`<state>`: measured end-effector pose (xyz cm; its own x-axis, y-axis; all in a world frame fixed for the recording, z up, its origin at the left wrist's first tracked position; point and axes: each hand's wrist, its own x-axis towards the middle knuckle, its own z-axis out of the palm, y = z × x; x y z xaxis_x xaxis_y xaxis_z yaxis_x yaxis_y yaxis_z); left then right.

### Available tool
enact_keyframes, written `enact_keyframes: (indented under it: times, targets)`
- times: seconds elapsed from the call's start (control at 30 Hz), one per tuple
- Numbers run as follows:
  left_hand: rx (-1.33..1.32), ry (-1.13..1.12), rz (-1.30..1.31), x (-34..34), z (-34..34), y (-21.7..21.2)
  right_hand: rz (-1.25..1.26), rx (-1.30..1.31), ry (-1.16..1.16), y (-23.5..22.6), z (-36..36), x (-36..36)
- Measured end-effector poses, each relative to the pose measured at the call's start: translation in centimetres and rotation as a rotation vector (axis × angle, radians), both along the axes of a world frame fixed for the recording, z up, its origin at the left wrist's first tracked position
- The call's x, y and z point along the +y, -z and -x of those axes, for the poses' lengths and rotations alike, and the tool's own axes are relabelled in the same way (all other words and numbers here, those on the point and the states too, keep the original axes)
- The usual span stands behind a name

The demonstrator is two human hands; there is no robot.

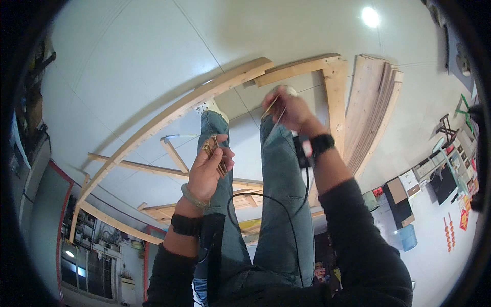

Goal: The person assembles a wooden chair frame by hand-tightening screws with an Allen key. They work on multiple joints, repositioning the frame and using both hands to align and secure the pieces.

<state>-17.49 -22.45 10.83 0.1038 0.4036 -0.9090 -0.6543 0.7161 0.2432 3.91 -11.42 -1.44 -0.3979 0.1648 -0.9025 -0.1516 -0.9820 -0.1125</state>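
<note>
The left hand (209, 166) is closed around a bundle of long screws (214, 152), kept upright as a ready supply. The right hand (287, 108), beyond and to its right, pinches a single thin screw (272, 106) above the wooden frame (335, 87) on the floor (128, 61), near the person's legs.

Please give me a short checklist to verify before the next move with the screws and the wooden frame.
1. Left hand holds a bunch of screws securely: ok.
2. Right hand pinches one or two thin, long screws: ok.
3. Wooden frame lies flat on the floor within reach: ok.
4. Black cable hangs across the jeans, near the right wrist; may snag: not ok.
5. Driving tool at hand: cannot tell, none visible.
6. Stack of boards lies apart from the hands: ok.
</note>
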Motion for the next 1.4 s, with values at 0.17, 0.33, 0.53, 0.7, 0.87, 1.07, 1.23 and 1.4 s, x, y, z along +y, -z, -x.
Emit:
enact_keyframes:
  times: [0.17,0.33,0.53,0.7,0.87,1.07,1.23,1.4]
  targets:
    - [0.124,0.455,-0.072,2.1,-0.4,-1.4,-0.456,-0.111,-0.582,-10.8,2.3,-2.6]
    - [0.279,0.737,-0.373,3.3,-2.8,-3.5,-0.545,-0.048,-0.458,-15.7,2.5,-3.4]
    - [0.473,1.099,-0.494,6.2,-6.2,-5.4,-0.77,-0.228,-0.664,-17.9,-1.5,-3.2]
    - [0.504,1.114,-0.371,10.3,-12.1,-4.9,-0.707,-0.465,-0.342,-19.7,-8.9,-2.9]
    - [0.427,0.982,-0.375,17.8,-19.5,-1.8,-0.414,-0.523,-0.029,-19.2,-20.9,-5.0]
    - [0.335,0.992,-0.307,31.9,-28.5,0.1,-0.523,-1.098,0.057,-16.3,-29.4,-14.4]
    - [0.46,0.921,-0.531,44.1,-36.6,-3.8,-0.012,-0.989,0.355,-13.3,-27.4,-20.2]
    - [0.434,0.856,-0.72,55.0,-41.8,-9.5,0.018,-0.823,0.836,-10.9,-25.3,-19.2]
